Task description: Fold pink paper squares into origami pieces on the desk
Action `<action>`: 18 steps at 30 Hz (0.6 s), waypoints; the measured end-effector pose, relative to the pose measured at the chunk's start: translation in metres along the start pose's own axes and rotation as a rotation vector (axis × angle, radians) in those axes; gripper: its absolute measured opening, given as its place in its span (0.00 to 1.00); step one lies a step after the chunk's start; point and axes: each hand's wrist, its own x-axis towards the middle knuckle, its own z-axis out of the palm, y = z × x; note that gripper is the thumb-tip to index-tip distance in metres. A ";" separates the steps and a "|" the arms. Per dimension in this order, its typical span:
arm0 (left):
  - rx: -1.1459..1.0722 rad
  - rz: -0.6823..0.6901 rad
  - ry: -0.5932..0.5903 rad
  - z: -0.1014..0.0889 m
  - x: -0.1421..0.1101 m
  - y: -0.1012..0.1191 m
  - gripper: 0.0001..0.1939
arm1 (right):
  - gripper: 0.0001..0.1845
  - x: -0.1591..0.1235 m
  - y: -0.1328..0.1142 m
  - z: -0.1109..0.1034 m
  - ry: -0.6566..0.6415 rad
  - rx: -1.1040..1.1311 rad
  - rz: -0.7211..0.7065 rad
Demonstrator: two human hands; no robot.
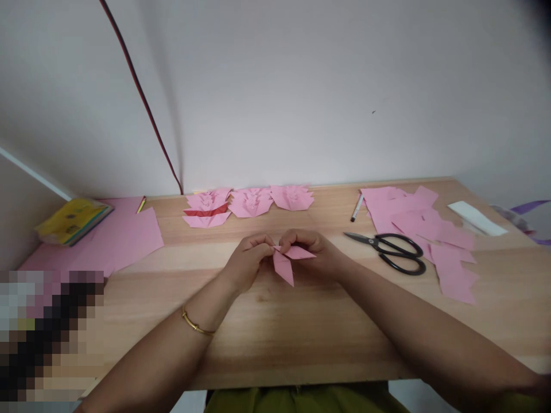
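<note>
Between my hands, above the middle of the wooden table [275, 350], is a folded piece of pink paper [284, 268] with two pointed flaps spreading down and to the right. My left hand [252, 261] pinches its upper left part between thumb and fingers. From the other side my right hand [312, 249] grips the top edge, its fingers curled behind the right flap. The fingertips of both hands nearly meet at the fold and partly hide it. Beyond them, folded pink paper pieces [252, 202] stand in several stacks, one of them with a red piece [206, 211].
Black-handled scissors [400, 252] lie to the right, by a pen [357, 207], pink paper scraps [451, 269] and a white strip [477, 218]. At the left are pink sheets [133, 241], a yellow packet [75, 221] and a pencil stub [142, 205]. A wall [275, 97] backs the table.
</note>
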 end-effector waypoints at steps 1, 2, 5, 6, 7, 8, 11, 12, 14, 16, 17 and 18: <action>0.026 0.005 -0.004 -0.001 0.000 0.000 0.04 | 0.08 0.000 0.001 0.000 0.002 -0.011 -0.003; 0.067 0.021 -0.008 -0.001 0.000 0.001 0.04 | 0.08 0.000 0.001 -0.001 0.005 -0.016 -0.003; 0.227 0.104 -0.020 -0.004 -0.002 0.004 0.06 | 0.08 0.000 0.002 -0.002 0.013 -0.002 0.020; 0.275 0.127 -0.026 -0.004 -0.003 0.006 0.07 | 0.08 -0.001 0.002 -0.002 0.013 0.008 0.027; 0.312 0.142 -0.033 -0.004 -0.004 0.007 0.08 | 0.09 -0.001 0.002 -0.002 0.016 0.017 0.033; 0.335 0.149 -0.039 -0.004 -0.005 0.008 0.09 | 0.09 -0.001 0.001 -0.002 0.020 0.024 0.038; 0.305 0.104 -0.083 -0.002 -0.008 0.011 0.11 | 0.10 -0.002 0.001 -0.001 0.023 0.064 0.064; 0.280 0.088 -0.098 -0.001 -0.008 0.011 0.11 | 0.10 -0.002 0.001 -0.001 0.016 0.086 0.075; 0.250 0.084 -0.103 0.000 -0.008 0.011 0.11 | 0.10 -0.002 0.001 -0.001 -0.005 0.120 0.089; 0.256 0.116 -0.058 0.000 -0.008 0.012 0.11 | 0.10 -0.001 0.000 -0.002 0.018 0.113 0.101; 0.262 0.138 -0.026 0.001 -0.007 0.012 0.11 | 0.12 0.000 0.000 -0.003 0.037 0.100 0.118; 0.264 0.160 0.006 0.001 -0.007 0.013 0.11 | 0.15 0.000 0.000 -0.004 0.044 0.094 0.143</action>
